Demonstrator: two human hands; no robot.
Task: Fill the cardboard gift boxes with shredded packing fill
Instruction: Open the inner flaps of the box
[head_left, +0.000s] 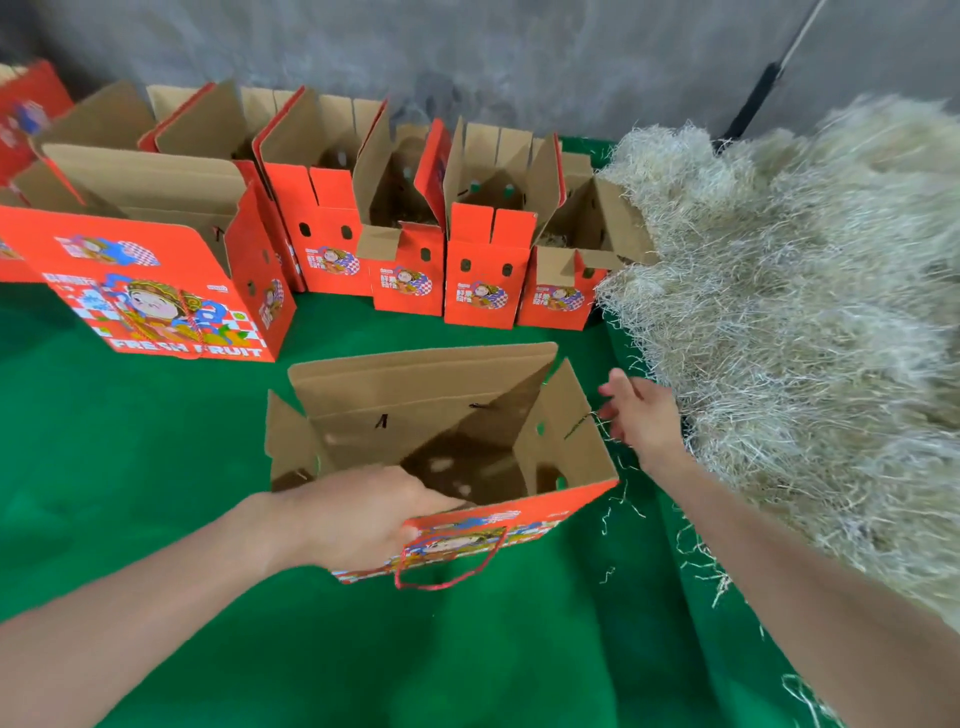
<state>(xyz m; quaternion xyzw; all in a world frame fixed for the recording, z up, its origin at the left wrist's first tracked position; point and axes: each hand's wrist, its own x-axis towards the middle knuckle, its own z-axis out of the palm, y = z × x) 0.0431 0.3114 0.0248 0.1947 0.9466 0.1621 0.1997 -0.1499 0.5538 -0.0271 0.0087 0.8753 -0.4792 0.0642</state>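
One box (415, 395); left hand (363, 519) grips it

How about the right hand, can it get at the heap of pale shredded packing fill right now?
Probably yes. The right hand is open beside the heap of pale shredded packing fill, nothing between them. The red cardboard gift box, gripped by the left hand, stands on its other side.

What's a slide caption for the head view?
Left hand grips the near wall of an open gift box on green cloth; right hand reaches toward the shredded fill pile.
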